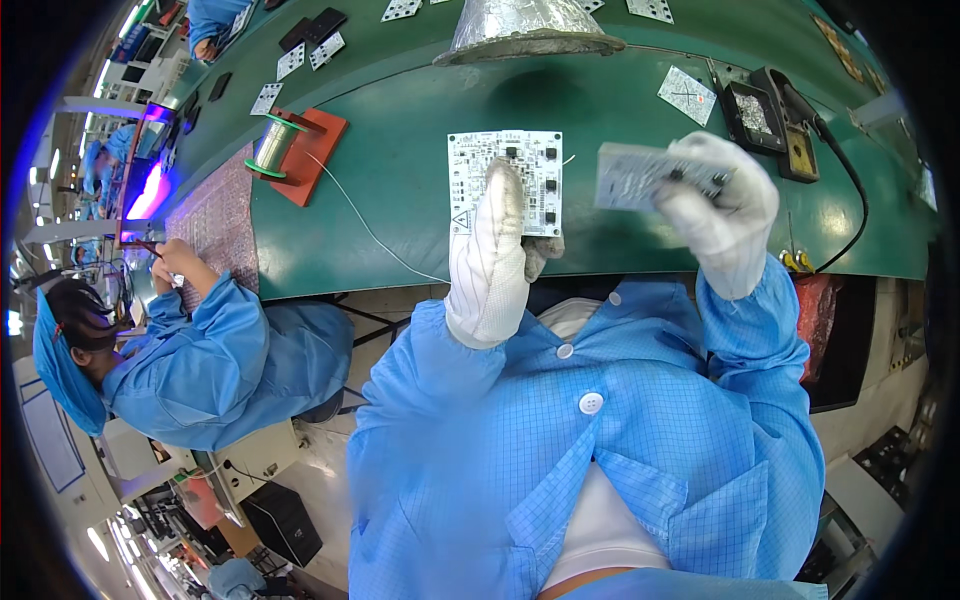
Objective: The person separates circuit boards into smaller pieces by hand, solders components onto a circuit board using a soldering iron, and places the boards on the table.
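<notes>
Both my hands wear white gloves. My left hand (488, 262) is closed on a white circuit board (537, 178) with small black parts along its right side. The thumb lies over its face and fingers show beneath its lower edge. My right hand (728, 205) grips a second circuit board (628, 178), tilted and smeared by motion, to the right of the first and apart from it. Thin solder wire (375, 240) runs from a spool (272, 148) to my left glove. A short pale wire end (569, 159) sticks out beyond the first board's right edge.
The spool's red stand (320, 165) is at left on the green bench (400, 130). A foil-covered hood (530, 30) hangs ahead. At right are a soldering iron stand (785, 125) with a black cable and a loose board (686, 96). A co-worker (190, 350) sits at left beside bubble wrap (215, 220).
</notes>
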{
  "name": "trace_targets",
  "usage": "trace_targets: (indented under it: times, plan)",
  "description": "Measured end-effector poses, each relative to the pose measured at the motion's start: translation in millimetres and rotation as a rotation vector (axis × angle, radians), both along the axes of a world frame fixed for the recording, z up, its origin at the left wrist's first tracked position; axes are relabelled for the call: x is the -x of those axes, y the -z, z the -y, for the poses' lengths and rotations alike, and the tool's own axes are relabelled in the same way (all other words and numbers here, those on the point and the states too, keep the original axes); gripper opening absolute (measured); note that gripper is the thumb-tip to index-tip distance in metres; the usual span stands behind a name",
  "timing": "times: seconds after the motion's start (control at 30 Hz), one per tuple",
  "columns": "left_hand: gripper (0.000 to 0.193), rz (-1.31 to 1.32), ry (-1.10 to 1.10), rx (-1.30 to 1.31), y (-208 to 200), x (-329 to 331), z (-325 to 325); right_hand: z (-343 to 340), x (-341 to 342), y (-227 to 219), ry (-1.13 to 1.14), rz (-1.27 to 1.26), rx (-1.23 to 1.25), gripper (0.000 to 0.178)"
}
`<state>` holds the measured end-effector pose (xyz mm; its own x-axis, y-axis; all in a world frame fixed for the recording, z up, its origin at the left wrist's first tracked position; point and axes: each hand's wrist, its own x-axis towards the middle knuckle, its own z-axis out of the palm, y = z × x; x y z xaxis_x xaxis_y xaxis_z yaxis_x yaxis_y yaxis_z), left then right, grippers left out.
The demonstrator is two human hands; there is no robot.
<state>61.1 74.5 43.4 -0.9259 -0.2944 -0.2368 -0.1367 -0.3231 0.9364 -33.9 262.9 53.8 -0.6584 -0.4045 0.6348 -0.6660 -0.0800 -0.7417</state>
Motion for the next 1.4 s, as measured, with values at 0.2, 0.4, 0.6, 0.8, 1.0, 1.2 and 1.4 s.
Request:
trace_targets:
  times: [0.2,0.4,0.6,0.8,1.0,1.2,1.4]
  plan:
    - [0.048,0.011,0.067,-0.088,1,-3,0,10,11,-3,0.195,-0.340,-0.301,0.019]
    - [0.043,-0.012,0.026,-0.105,2,-3,2,6,5,-7,0.224,0.048,-0.232,0.019]
    - [0.041,-0.018,0.038,-0.257,4,-4,1,8,9,-1,0.148,-0.275,-0.271,0.018]
    - [0.039,-0.023,0.110,-0.296,7,-2,6,6,-4,-10,0.068,-0.133,-0.148,0.024]
    - [0.035,-0.051,0.159,-0.369,7,-6,7,7,14,-3,0.427,-0.228,-0.396,0.019]
    - [0.034,-0.020,0.153,-0.316,8,-9,8,4,-1,-3,-0.200,-0.285,-0.191,0.021]
    - [0.037,-0.057,0.148,0.039,8,-18,9,9,5,-8,0.456,-0.079,-0.279,0.021]
